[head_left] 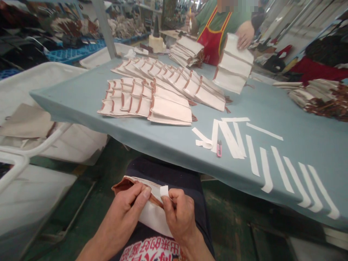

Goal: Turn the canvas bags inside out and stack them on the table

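Observation:
Over my lap lies a cream fabric piece (153, 217) with brown trim, perhaps a bag panel; its exact kind is hard to make out. My left hand (130, 203) pinches its brown edge between thumb and fingers. On the other side my right hand (179, 210) is closed on a short white strip (164, 190), held against the same piece. Part of the fabric is hidden beneath both hands.
On the blue-green table (174, 145) lie stacked cream pieces (171, 105), loose white strips (252, 156) and pink thread snips (219, 148). Across it, a person in a red apron (210, 40) holds a cream piece (234, 65). White bins (78, 145) stand at left.

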Motion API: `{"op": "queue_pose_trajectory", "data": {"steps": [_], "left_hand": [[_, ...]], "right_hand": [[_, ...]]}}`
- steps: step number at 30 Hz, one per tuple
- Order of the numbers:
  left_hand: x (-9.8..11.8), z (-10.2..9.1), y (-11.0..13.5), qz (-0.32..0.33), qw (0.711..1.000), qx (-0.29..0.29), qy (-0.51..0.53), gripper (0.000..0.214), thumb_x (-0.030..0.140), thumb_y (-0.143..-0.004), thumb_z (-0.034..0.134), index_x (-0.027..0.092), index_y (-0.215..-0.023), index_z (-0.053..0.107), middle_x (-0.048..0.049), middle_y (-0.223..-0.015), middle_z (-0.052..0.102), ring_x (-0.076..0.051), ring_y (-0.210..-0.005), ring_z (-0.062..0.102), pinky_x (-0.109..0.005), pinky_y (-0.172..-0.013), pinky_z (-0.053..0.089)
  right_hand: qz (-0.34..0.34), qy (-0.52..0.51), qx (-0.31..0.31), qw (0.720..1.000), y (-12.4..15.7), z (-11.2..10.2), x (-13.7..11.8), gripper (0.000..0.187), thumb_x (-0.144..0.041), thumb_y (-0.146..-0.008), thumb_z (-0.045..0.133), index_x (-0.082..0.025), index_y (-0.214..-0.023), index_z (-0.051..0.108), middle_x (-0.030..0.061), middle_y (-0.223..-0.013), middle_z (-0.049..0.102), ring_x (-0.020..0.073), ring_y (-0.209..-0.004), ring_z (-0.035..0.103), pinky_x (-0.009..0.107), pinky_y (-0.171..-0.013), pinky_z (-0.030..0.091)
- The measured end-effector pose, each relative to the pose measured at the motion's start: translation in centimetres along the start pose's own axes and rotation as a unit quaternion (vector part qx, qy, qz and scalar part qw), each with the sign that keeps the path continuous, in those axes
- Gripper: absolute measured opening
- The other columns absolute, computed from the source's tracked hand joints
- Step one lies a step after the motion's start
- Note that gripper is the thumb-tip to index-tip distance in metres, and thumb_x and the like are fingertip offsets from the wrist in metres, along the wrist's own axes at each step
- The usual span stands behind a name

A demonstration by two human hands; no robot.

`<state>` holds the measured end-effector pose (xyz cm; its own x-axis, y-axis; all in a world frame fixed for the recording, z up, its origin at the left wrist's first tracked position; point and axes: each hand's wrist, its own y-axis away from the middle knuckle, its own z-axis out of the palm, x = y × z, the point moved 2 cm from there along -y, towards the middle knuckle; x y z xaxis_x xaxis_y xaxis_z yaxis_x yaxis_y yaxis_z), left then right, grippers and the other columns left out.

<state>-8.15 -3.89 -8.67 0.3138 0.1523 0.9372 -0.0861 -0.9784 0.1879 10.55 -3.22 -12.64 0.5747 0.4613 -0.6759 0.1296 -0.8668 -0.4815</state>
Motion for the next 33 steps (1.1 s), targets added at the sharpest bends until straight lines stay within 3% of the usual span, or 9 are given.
{"op": "queue_pose_trajectory", "data": {"steps": [4,9,11,14,17,25,33], "left_hand": [[0.7,0.7,-1.1,0.022,0.998,-0.045,0.039,0.053,0.059,-0.113,0.051,0.021,-0.08,0.069,-0.0027,-0.075,0.067,-0.019,-0.065,0.057,-0.027,-0.061,0.044],[2.1,0.5,-3.0,0.034,0.995,-0.069,0.061,0.059,0.064,-0.109,0.055,0.019,-0.077,0.075,-0.0017,-0.07,0.064,-0.018,-0.063,0.054,-0.025,-0.058,0.042],[3.0,0.5,-3.7,0.024,0.994,-0.082,0.073,0.059,0.065,-0.108,0.057,0.019,-0.077,0.076,-0.001,-0.067,0.061,-0.017,-0.061,0.051,-0.024,-0.056,0.04],[4.3,0.7,-4.2,0.004,0.989,-0.106,0.106,0.058,0.067,-0.103,0.062,0.018,-0.075,0.077,-0.0002,-0.061,0.058,-0.015,-0.056,0.045,-0.023,-0.051,0.034],[5.1,1.1,-4.4,0.011,0.988,-0.105,0.114,0.055,0.064,-0.099,0.067,0.018,-0.069,0.074,-0.0003,-0.06,0.056,-0.015,-0.056,0.044,-0.023,-0.049,0.034],[5.3,1.9,-4.4,0.027,0.992,-0.088,0.081,0.053,0.058,-0.098,0.061,0.022,-0.06,0.056,0.0022,-0.06,0.047,-0.015,-0.055,0.04,-0.025,-0.051,0.033],[4.4,1.9,-4.3,0.007,0.992,-0.092,0.087,0.056,0.061,-0.098,0.061,0.021,-0.058,0.057,0.0021,-0.059,0.046,-0.015,-0.055,0.041,-0.026,-0.051,0.033]], "right_hand": [[0.033,-0.016,-0.016,0.999,-1.2,-1.7,0.5,0.028,-0.031,-0.115,0.052,-0.022,-0.091,0.063,-0.0052,-0.058,0.066,0.0119,-0.042,0.057,0.025,-0.049,0.04],[0.048,-0.09,-0.024,0.995,-4.4,-5.6,-0.3,0.024,-0.024,-0.106,0.058,-0.023,-0.082,0.064,0.0042,-0.087,0.078,0.0185,-0.083,0.075,0.029,-0.078,0.056],[0.075,-0.135,-0.033,0.987,-5.4,-7.2,-1.3,0.025,-0.027,-0.104,0.061,-0.023,-0.08,0.064,0.0023,-0.081,0.074,0.0171,-0.076,0.07,0.027,-0.071,0.054],[0.173,-0.186,-0.097,0.962,-6.1,-8.5,-2.7,0.029,-0.038,-0.103,0.066,-0.023,-0.079,0.067,-0.0031,-0.063,0.063,0.0118,-0.051,0.05,0.024,-0.046,0.036],[0.236,-0.199,-0.119,0.944,-6.2,-8.4,-3.7,0.03,-0.042,-0.098,0.068,-0.023,-0.076,0.064,-0.0051,-0.055,0.056,0.0097,-0.045,0.04,0.024,-0.04,0.025],[0.294,-0.18,-0.135,0.929,-5.8,-7.1,-3.1,0.031,-0.045,-0.095,0.068,-0.023,-0.074,0.061,-0.0053,-0.056,0.055,0.0103,-0.048,0.042,0.023,-0.044,0.028],[0.301,-0.147,-0.137,0.932,-5.7,-6.7,-3.4,0.03,-0.047,-0.092,0.067,-0.024,-0.074,0.059,-0.0047,-0.055,0.056,0.0112,-0.047,0.044,0.024,-0.045,0.028]]}}
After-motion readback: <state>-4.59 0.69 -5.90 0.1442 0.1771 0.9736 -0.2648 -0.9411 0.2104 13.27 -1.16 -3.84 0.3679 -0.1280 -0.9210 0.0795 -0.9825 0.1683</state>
